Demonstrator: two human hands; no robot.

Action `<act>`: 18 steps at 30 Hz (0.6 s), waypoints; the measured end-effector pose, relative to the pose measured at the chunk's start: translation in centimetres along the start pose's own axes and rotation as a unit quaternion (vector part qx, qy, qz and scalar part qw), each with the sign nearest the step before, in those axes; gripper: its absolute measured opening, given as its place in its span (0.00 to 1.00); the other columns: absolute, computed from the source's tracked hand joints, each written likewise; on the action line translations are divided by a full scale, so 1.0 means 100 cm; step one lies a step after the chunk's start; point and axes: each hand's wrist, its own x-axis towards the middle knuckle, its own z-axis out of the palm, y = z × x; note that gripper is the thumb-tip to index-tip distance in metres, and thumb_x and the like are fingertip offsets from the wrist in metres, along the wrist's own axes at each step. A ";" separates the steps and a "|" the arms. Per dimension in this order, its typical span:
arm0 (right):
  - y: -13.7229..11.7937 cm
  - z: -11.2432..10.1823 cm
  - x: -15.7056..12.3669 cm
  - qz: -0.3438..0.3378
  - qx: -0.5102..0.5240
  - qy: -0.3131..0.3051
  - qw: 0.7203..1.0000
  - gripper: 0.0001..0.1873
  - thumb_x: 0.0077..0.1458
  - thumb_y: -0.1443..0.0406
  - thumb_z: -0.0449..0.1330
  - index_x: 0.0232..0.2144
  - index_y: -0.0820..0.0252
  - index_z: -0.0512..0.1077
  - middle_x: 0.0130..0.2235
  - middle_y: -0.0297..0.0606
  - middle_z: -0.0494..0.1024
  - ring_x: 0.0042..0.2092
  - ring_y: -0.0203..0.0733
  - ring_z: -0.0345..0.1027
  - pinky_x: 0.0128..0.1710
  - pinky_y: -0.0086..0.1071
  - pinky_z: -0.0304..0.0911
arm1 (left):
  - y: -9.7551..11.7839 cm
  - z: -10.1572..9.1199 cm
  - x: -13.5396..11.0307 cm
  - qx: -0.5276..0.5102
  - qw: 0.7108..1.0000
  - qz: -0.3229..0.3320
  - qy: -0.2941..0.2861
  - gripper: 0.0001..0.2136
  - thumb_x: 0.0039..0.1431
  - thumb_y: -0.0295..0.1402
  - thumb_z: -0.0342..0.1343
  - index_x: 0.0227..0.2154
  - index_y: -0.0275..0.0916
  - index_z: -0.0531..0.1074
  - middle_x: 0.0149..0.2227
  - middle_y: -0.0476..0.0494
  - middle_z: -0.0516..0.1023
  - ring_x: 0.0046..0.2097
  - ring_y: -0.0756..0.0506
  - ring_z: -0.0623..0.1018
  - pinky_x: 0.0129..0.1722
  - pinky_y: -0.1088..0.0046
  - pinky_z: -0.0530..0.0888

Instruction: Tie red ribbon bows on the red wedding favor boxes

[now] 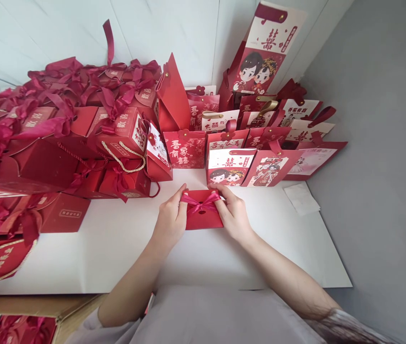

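Grips a red box (204, 221) with ribbon bow (200, 206) on top between left hand (170, 214) and right hand (237, 214), just below frame centre. Has gift bags (269, 135) crowding just beyond, toward upper right, and ribboned boxes (52, 160) heaped across the left.

Through the head camera I see a gift-packing workplace. The white surface (116, 258) is loaded on my left with stacked red gift boxes (45, 167), ribbon-tied and many of them alike, and towards the right with a cluster of printed paper boxes (229, 165) in differing designs, standing close together. Below its edge, an open cardboard carton (38, 303) holds more red packages (43, 329). A ribbon-bowed red packet (204, 219) in the fingers (181, 212) fits with that. Pale, faintly veined panels (174, 28) back the surface and a plain grey wall (378, 143) closes the right. Whether this is a workshop or a shop's back room, my view is too narrow to say.
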 end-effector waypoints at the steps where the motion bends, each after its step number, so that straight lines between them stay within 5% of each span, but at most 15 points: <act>1: 0.000 0.000 0.000 0.000 -0.003 0.000 1.000 0.16 0.66 0.60 0.51 0.53 0.52 0.72 0.51 0.38 0.81 0.43 0.46 0.78 0.45 0.38 0.71 | 0.000 0.000 0.000 0.001 1.000 -0.002 -0.002 0.21 0.71 0.35 0.43 0.62 0.38 0.68 0.58 0.40 0.77 0.59 0.40 0.77 0.56 0.64 0.74; 18: 0.000 -0.001 -0.001 -0.018 -0.030 0.002 0.999 0.18 0.68 0.60 0.50 0.54 0.54 0.71 0.52 0.40 0.80 0.50 0.49 0.76 0.51 0.39 0.68 | 0.001 0.001 0.000 0.009 1.000 -0.016 0.001 0.21 0.71 0.33 0.43 0.61 0.37 0.69 0.59 0.40 0.77 0.60 0.40 0.76 0.57 0.63 0.75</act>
